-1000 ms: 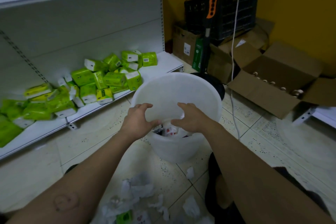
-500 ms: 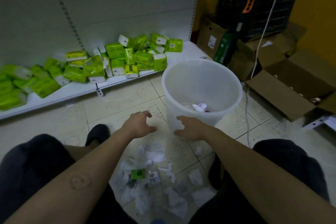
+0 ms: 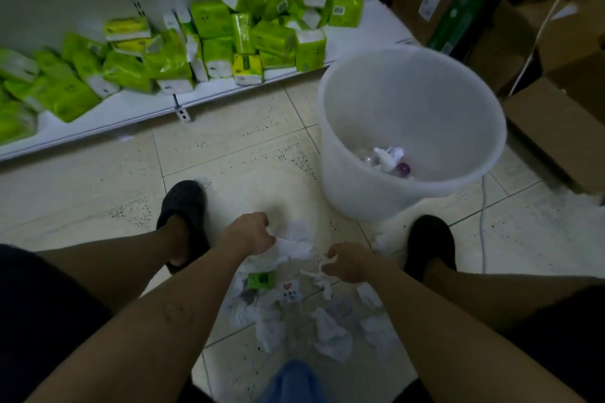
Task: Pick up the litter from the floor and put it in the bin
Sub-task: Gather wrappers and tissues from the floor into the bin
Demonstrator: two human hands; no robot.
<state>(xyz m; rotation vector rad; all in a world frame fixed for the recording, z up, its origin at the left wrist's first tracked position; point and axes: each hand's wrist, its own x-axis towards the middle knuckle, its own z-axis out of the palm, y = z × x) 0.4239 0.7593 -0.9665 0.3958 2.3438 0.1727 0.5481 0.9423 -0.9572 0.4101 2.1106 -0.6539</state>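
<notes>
White crumpled tissue litter (image 3: 304,314) lies heaped on the tiled floor (image 3: 98,180) at lower centre of the frame, between two dark slippers (image 3: 183,206). Left hand (image 3: 250,234) is curled onto a tissue wad (image 3: 296,239) at the heap's upper edge; right hand (image 3: 348,262) pinches a thin paper strip (image 3: 322,273). Right of centre stands the white bin (image 3: 484,114), upright, with a few scraps at its bottom.
</notes>
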